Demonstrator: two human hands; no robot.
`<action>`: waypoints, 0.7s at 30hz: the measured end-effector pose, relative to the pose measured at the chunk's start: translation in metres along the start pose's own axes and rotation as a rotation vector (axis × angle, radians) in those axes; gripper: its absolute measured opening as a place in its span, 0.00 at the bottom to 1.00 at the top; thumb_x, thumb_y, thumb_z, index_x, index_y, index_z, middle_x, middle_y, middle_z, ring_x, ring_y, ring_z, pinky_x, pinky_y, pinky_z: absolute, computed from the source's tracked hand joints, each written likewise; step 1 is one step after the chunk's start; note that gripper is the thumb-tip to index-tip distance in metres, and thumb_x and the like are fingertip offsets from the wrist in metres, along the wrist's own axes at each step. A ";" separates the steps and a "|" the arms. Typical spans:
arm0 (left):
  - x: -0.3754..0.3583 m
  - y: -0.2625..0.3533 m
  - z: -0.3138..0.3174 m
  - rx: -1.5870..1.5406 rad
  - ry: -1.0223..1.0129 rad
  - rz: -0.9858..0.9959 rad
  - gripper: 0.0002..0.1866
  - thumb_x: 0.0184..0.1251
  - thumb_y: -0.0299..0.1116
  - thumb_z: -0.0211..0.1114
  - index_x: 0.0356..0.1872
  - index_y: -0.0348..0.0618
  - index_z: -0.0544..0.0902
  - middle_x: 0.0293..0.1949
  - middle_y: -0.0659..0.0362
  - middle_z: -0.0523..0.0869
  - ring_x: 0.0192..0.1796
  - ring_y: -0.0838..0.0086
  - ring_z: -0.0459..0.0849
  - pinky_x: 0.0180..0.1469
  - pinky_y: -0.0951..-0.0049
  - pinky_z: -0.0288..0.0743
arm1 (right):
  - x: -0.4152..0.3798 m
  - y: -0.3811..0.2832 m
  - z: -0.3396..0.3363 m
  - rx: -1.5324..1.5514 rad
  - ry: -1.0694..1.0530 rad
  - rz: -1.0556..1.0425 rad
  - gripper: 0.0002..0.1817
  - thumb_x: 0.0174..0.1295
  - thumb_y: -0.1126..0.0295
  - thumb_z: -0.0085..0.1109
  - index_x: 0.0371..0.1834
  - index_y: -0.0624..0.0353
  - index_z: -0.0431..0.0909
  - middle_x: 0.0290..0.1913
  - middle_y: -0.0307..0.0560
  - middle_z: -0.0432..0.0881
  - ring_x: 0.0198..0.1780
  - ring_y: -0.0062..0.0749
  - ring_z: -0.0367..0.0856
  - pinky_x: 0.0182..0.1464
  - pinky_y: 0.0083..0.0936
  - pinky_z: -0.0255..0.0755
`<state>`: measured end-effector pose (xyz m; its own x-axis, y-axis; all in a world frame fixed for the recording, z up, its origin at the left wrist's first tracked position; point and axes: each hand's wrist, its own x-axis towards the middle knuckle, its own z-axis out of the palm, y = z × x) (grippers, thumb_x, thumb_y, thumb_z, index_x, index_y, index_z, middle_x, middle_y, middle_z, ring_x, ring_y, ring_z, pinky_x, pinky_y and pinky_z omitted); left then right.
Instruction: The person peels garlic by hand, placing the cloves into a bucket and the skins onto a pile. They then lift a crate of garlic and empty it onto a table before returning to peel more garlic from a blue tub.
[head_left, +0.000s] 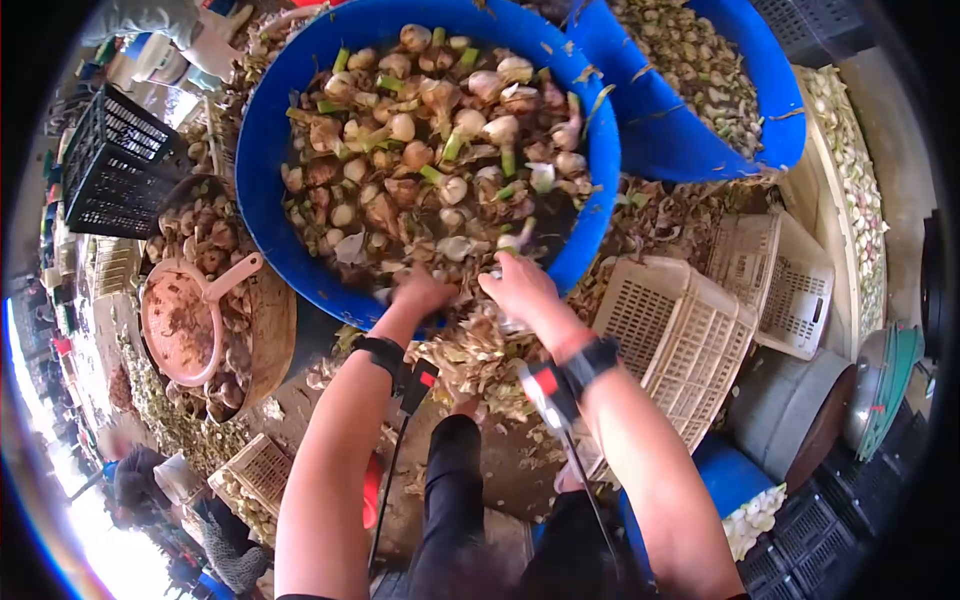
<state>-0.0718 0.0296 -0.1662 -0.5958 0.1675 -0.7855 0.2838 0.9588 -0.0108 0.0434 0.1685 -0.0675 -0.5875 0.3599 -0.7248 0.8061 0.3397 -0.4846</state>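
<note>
A large blue tub [262, 225] holds murky water with many garlic bulbs [440, 100], some with green stem stubs, and loose papery skins floating among them. My left hand [422, 292] reaches over the tub's near rim into the wet skins, its fingertips hidden. To its right, my right hand [520, 285] is at the near inner edge with fingers curled in; what they hold, if anything, is hidden. A garlic bulb with a green stem [514, 240] lies just beyond it. Below both hands, a heap of dry garlic skins [475, 350] covers the rim and ground.
A second blue tub [640, 120] full of garlic stands at upper right. White plastic crates [690, 350] lean at right, beside a metal bucket [785, 410]. Left are a pink long-handled strainer [180, 320] on a basin and a black crate [115, 165]. Another person's gloved hand [212, 50] shows at upper left.
</note>
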 end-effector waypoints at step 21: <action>-0.023 0.019 -0.018 -0.449 -0.067 0.007 0.34 0.47 0.35 0.67 0.60 0.54 0.68 0.50 0.48 0.75 0.59 0.48 0.69 0.58 0.61 0.66 | 0.041 -0.021 0.065 -0.145 -0.021 0.130 0.22 0.50 0.74 0.58 0.51 0.58 0.70 0.59 0.67 0.65 0.60 0.56 0.67 0.61 0.36 0.64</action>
<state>-0.0661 0.0476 -0.1368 -0.5412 0.1735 -0.8228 -0.0748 0.9647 0.2526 0.0069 0.1197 -0.1191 -0.4764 0.3912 -0.7874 0.8554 0.4135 -0.3120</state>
